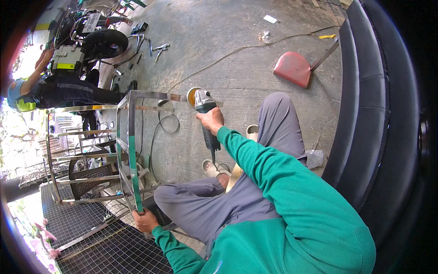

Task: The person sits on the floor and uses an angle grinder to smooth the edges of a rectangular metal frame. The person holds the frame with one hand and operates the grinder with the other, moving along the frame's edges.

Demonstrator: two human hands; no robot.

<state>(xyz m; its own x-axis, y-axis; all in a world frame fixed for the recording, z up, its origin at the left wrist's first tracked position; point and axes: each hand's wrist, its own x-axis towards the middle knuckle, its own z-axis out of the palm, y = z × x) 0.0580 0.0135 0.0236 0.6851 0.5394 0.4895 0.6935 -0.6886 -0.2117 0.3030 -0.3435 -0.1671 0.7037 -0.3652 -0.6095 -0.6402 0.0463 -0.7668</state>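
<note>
My right hand (pixel 211 120) is wrapped around the body of an angle grinder (pixel 206 102), in front of my knees. The grinder's round yellowish disc (pixel 192 97) is at the end of a bar of a metal frame (pixel 132 155); whether it touches the bar I cannot tell. From the grinder's rear a dark cord hangs down toward my foot. Lower left, my left hand (pixel 146 221) grips the near end of the same frame, which is made of shiny square tubes and reflects my green sleeve. The frame reaches away to the left.
Black padded seating (pixel 360 100) curves along the right. A red padded piece on a metal bar (pixel 293 69) lies on the concrete floor, crossed by a cable (pixel 237 49). Far left, a person (pixel 59 91) is beside a motorcycle (pixel 104 43), with pliers (pixel 160 48) nearby. Black wire mesh (pixel 109 249) lies lower left.
</note>
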